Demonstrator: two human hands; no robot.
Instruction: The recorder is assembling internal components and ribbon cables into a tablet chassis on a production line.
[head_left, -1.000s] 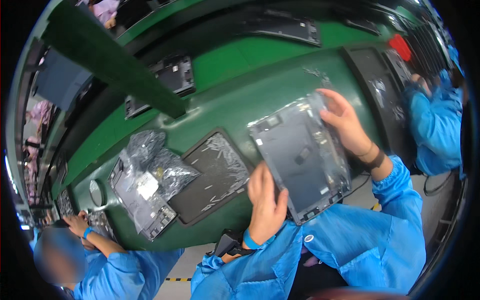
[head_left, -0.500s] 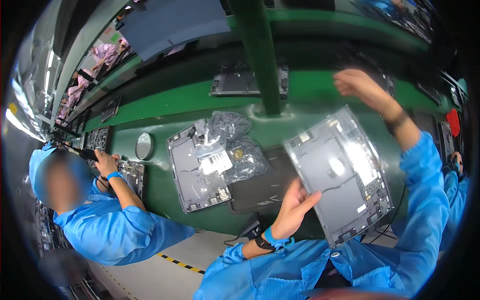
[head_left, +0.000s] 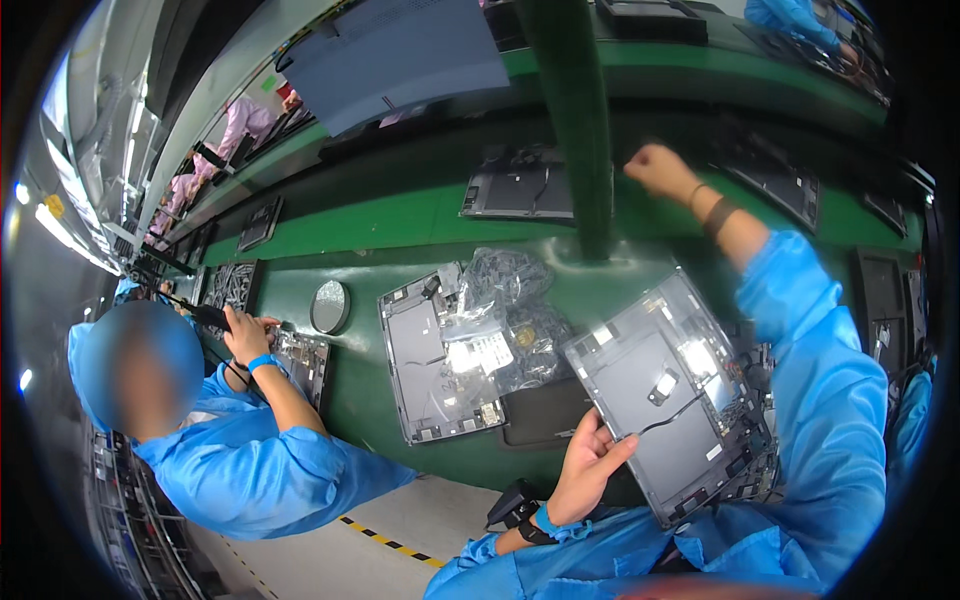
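My left hand (head_left: pixel 588 468) is closed on the left edge of a grey laptop case (head_left: pixel 632 385), its thumb on the inner face and a blue band at the wrist. The case is tilted, showing a black cable, shiny film and small parts along its right and lower edges. Over the far green belt my right hand (head_left: pixel 662 172) is raised with its fingers curled. Whether anything is inside them is hidden. Left of the held case, a second laptop case (head_left: pixel 410 340) lies on the bench beneath clear plastic bags (head_left: pixel 510 275).
A dark flat tray (head_left: pixel 535 415) lies by the bags. Laptop cases (head_left: pixel 515 185) rest on the green belt (head_left: pixel 400 228), with a green post (head_left: pixel 580 130) before it. A round mesh-topped container (head_left: pixel 330 307) stands left, near a co-worker's hands (head_left: pixel 248 335).
My right hand has shifted left above the belt. The held laptop case is still in my left hand, a little lower in view. The whole view has turned somewhat.
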